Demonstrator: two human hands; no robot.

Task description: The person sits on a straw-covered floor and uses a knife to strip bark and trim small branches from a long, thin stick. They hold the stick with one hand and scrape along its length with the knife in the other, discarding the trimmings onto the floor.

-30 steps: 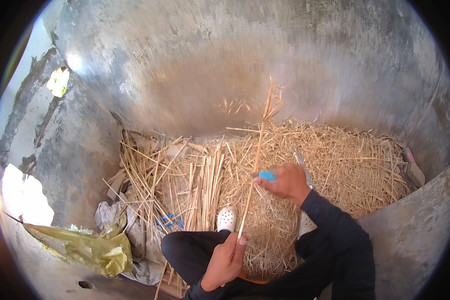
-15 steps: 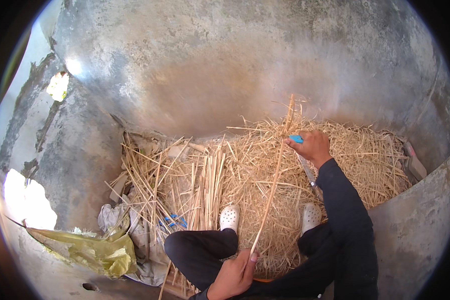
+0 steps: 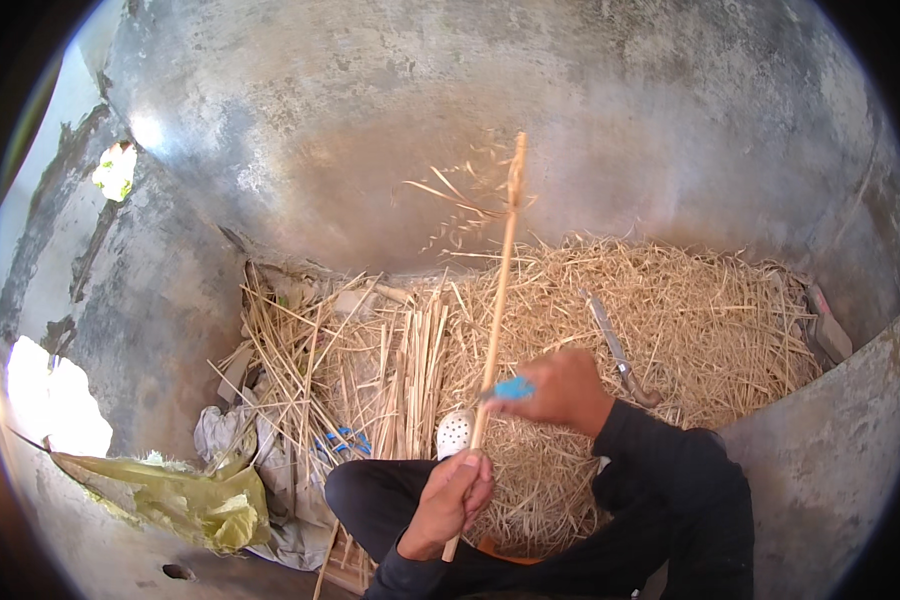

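Observation:
Near my lap, my left hand [image 3: 449,503] is closed round the lower part of a long, pale bamboo strip [image 3: 502,290], which tilts up and away. Thin curled shavings [image 3: 465,200] hang and fly near its far end. My right hand [image 3: 565,390] grips a small tool with a blue handle [image 3: 513,388], held against the strip just above my left hand. Motion blurs this tool, and its working edge cannot be made out. Beyond my right hand, a long-bladed knife [image 3: 610,335] with a curved brown handle lies on the shavings, out of both hands.
A thick bed of straw-coloured shavings [image 3: 690,320] covers the floor. Several split strips [image 3: 420,350] lie at left, beside a grey cloth [image 3: 290,500] and yellow-green plastic sheet [image 3: 200,505]. A concrete wall [image 3: 450,100] curves behind; my white clog [image 3: 454,433] stands near the strip.
My right hand has come down along the strip towards my left hand with the blue-handled tool. The strip's far end has risen and swung left, and shavings now fly off it.

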